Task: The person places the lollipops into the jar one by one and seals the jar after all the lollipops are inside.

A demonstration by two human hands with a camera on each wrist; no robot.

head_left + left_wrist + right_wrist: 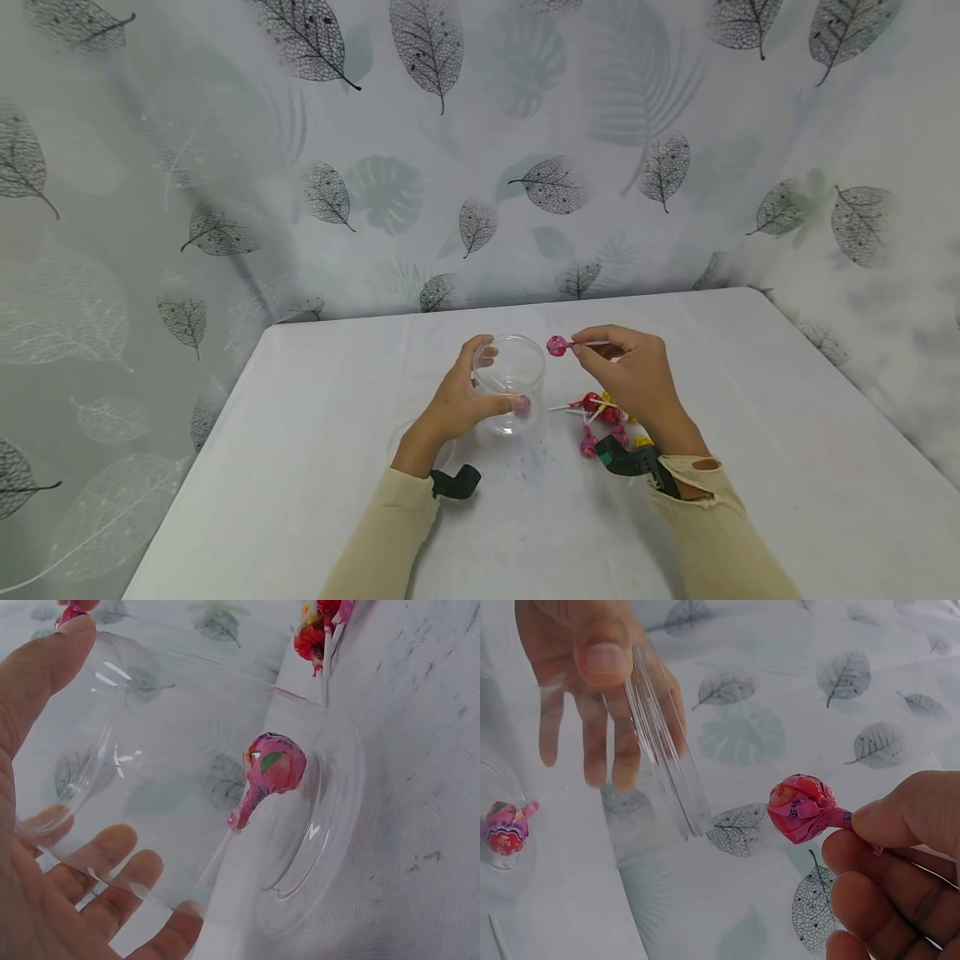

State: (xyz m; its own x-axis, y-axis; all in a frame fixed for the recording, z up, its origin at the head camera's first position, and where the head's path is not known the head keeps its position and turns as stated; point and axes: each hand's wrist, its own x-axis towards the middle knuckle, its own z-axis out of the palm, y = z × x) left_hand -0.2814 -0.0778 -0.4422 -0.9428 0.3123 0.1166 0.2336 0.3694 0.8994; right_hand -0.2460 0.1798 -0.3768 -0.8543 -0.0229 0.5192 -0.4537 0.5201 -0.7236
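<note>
The left hand grips a clear, smooth-walled cylindrical jar, with the thumb across the near wall and the fingers curled around the opposite side. The jar's round mouth faces upward; a thick, rounded rim is visible. One lollipop lies inside near the base: a ball-shaped head in crinkled pink wrapper on a thin white stick.

The right hand pinches a second lollipop between thumb and fingertips, just behind the head. This lollipop is held level beside the jar's rim — head toward the mouth, not touching it. Its glossy wrapper gathers into a twisted tail at the stick.

A loose pile of lollipops in red, pink and yellow wrappers lies on the table, near the right wrist. The table has a white fabric cover. A clear disc lies flat, partly hidden beneath the left wrist.
</note>
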